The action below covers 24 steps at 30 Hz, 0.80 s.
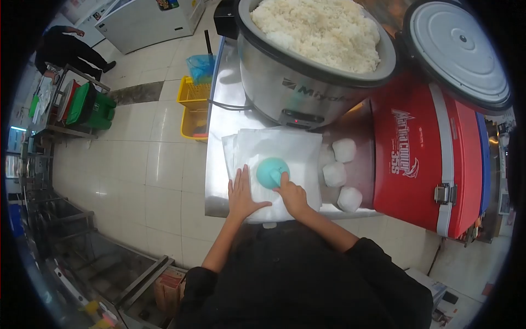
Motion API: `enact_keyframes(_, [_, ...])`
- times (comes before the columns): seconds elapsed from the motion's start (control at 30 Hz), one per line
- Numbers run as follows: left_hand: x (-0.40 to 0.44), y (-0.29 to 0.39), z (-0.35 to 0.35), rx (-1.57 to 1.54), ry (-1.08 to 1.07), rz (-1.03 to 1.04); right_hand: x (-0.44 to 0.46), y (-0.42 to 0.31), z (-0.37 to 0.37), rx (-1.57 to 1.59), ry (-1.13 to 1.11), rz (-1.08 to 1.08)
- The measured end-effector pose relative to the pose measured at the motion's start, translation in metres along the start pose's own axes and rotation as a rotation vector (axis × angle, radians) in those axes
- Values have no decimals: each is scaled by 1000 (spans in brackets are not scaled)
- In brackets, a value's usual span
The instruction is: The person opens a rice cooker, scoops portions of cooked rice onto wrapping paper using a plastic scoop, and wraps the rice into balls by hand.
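Observation:
A turquoise round cup-like tool with a short grip point(269, 171) sits on a stack of white paper sheets point(296, 142) on the steel table. My right hand point(294, 196) closes its fingers on the tool's grip. To its left my left hand point(241, 196) lies flat on the paper, fingers spread, holding nothing. What is under the round tool is hidden. Right of the sheets, three white paper-wrapped bundles point(335, 174) rest in a row. Behind the paper stands a large rice cooker point(263, 82), uncovered and heaped with white rice point(323, 33).
A red cooler box point(411, 164) stands at the right, with a round metal lid point(460, 46) above it. Yellow baskets point(193, 107) stand beyond the table's left edge. Farther off are a green bin point(90, 107), a white chest freezer point(148, 27) and a person in dark clothes point(63, 49).

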State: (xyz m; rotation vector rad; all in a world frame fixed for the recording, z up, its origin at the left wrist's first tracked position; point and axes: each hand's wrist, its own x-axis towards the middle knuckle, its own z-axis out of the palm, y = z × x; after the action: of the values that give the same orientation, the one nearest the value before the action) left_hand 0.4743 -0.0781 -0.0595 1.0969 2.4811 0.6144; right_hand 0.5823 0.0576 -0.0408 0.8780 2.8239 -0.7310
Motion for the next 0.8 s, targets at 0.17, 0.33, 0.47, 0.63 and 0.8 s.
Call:
enact_keyframes(0.17, [-4,-3,-4,3,26,40,2,26,-7,273,-1,-38])
enact_keyframes(0.33, [-35,-16,-7,-167,219,24,13,17,-104,193,-52,-361])
enact_keyframes(0.47, [-61,-21,-11,-147,272,-74,36,-29,-288,-158,596,-278])
enact_keyframes(0.63, [-74,-20,-6,-226,269,-197,119,-14,-374,-525,637,-558])
enact_keyframes(0.8, [-82,-18,0,-294,272,-264,121,-35,-339,-613,1033,-795])
